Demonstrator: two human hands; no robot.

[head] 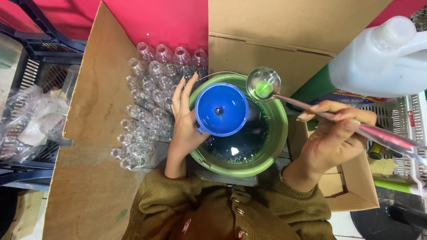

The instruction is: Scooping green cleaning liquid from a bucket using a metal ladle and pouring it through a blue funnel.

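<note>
My left hand (184, 129) grips blue funnel (221, 109) over green bucket (240, 133); right hand (331, 138) pinches ladle (263, 84) handle, bowl just beyond funnel.

A white plastic jug (382, 58) lies top right, over what may be a blue-orange label (351, 95); brown cardboard boxes (284, 31) stand behind.

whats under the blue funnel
The funnel, held by the left hand, sits over a green bucket of dark liquid. Whatever its spout feeds into is covered by the funnel itself.
</note>
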